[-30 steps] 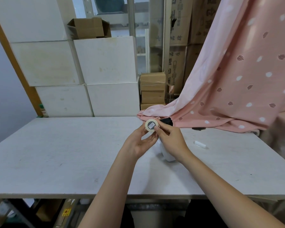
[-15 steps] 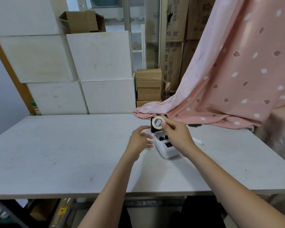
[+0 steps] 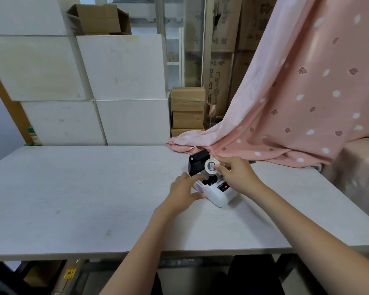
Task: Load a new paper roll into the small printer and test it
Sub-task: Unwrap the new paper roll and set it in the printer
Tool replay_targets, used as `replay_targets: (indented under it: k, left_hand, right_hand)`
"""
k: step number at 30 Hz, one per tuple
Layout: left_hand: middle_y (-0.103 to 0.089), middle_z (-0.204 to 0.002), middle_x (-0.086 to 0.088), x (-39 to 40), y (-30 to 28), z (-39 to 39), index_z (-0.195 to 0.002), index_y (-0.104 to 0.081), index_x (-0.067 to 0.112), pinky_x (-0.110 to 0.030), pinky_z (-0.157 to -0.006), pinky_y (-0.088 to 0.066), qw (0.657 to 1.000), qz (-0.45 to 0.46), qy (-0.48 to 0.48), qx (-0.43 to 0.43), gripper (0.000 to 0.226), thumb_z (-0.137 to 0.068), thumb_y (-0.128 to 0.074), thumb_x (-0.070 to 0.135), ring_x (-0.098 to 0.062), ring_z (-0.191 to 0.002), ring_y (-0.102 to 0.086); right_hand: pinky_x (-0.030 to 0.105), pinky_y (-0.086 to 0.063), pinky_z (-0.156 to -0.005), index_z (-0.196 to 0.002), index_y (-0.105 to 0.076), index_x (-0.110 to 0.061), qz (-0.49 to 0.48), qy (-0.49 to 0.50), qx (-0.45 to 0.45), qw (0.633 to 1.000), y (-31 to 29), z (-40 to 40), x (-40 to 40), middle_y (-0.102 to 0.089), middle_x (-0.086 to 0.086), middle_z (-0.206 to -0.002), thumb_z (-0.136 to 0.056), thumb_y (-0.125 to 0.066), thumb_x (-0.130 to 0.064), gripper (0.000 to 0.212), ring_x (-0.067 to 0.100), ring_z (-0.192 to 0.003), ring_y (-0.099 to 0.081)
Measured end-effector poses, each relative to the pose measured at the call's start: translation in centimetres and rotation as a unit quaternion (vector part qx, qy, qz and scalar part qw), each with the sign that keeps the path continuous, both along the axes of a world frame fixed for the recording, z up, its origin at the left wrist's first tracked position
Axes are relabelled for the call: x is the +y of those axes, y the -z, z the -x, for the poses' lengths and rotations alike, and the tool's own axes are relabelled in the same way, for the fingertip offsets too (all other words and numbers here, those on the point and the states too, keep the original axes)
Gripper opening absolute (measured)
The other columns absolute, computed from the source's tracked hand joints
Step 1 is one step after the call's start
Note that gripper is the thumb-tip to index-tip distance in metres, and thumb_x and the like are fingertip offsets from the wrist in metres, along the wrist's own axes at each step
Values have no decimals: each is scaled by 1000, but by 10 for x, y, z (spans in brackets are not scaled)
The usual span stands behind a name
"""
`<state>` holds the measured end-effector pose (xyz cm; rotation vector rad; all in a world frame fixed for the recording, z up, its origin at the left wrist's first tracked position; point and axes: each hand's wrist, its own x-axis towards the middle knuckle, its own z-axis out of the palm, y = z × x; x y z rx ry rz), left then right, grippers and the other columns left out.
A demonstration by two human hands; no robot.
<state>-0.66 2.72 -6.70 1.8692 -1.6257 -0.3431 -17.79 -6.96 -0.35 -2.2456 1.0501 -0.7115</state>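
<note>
While we look down from the head camera, we have one view to go through:

Left arm: we reach it forward from the lower middle of the frame, forearm bare, wrist low over the table (image 3: 73, 188).

Left hand: our left hand (image 3: 182, 191) lies palm down against the left side of the printer (image 3: 216, 191), fingers spread loosely; the index finger stretches along the top edge of the white body toward the paper bay and the thumb touches the near left corner. It is unclenched and steadies the printer without holding anything.

Right arm: we bring it in from the lower right, forearm angled up and to the left, wrist raised above the printer.

Right hand: our right hand (image 3: 235, 174) pinches the paper roll (image 3: 211, 166) between thumb and fingertips, the remaining fingers curled; the grip is closed around the roll's rim.

Paper roll: it is held in the air on edge, flat face toward us, dark label at its centre, just above the open bay and in front of the lid (image 3: 198, 162).

Printer: white body on the table, black lid tilted up at the back, a red mark on its top face.

Behind: pink spotted cloth (image 3: 296, 92) drapes onto the table's far edge just beyond the printer.
</note>
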Motion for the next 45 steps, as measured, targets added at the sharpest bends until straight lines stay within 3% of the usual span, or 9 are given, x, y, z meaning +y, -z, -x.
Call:
replay_targets:
  k: [4,9,14,20,25,28,33,42,45]
  left_hand:
    - [-56,-116,11,2,7,7,-112,-58,45,-41,-101,-42,998,44,-30,45,44,-73,-79,47,-15,-105,-52]
    - [-53,-116,10,4,9,9,-111,-57,49,-43,-102,-45,993,57,-33,96,42,-75,-77,41,-17,-107,-55]
    - [-47,-101,2,4,11,6,-110,-62,43,-26,-86,-42,991,71,-61,93,32,-87,-73,23,-21,-92,-55]
    - [-43,-88,4,4,12,6,-107,-66,32,-18,-73,-39,990,82,-78,84,25,-86,-74,20,-19,-81,-54]
    - [-46,-92,-3,5,13,8,-112,-65,32,-28,-77,-45,990,88,-92,65,28,-87,-72,21,-22,-83,-56]
    - [-49,-93,-6,4,13,10,-115,-64,33,-31,-77,-48,990,88,-102,46,29,-89,-71,22,-24,-83,-57]
    - [-50,-90,-6,4,14,10,-125,-61,35,-33,-76,-50,988,104,-113,27,38,-90,-70,22,-24,-80,-58]
    - [-47,-83,-2,7,13,15,-115,-66,23,-40,-66,-50,980,126,-141,-68,25,-90,-69,19,-31,-74,-57]
    - [-58,-90,-9,9,12,16,-115,-66,16,-42,-67,-50,980,135,-128,-64,26,-89,-70,15,-31,-78,-59]
  right_hand:
    - [22,-38,-82,-151,-62,-22,22,-11,31,999,1,-6,-2,-74,1,-94,-106,-60,-24,45,21,-108,-67]
    - [25,-36,-81,-150,-63,-20,60,-34,63,996,5,-8,-2,-75,11,-111,-106,-61,-21,44,28,-113,-67]
    - [22,-34,-84,-148,-65,-20,80,-75,87,990,6,-11,-5,-70,11,-116,-106,-63,-20,42,27,-113,-63]
    - [23,-34,-76,-143,-69,-21,98,-104,146,979,5,-19,-9,-77,7,-103,-104,-64,-17,39,26,-103,-65]
    - [26,-43,-75,-136,-76,-25,95,-111,172,974,4,-23,-11,-77,6,-100,-101,-68,-19,36,19,-92,-62]
    - [16,-39,-73,-136,-75,-25,81,-99,165,978,4,-25,-12,-70,7,-114,-100,-71,-23,37,18,-102,-62]
    - [25,-37,-86,-135,-75,-29,81,-86,169,979,2,-25,-10,-64,5,-124,-97,-72,-41,41,21,-116,-61]
    - [25,-38,-86,-139,-72,-20,90,-87,203,971,-11,-22,-8,-72,10,-130,-102,-68,-26,38,25,-122,-62]
    - [27,-41,-93,-141,-71,-19,96,-85,222,966,-14,-23,-6,-72,11,-131,-103,-68,-27,39,25,-124,-62]
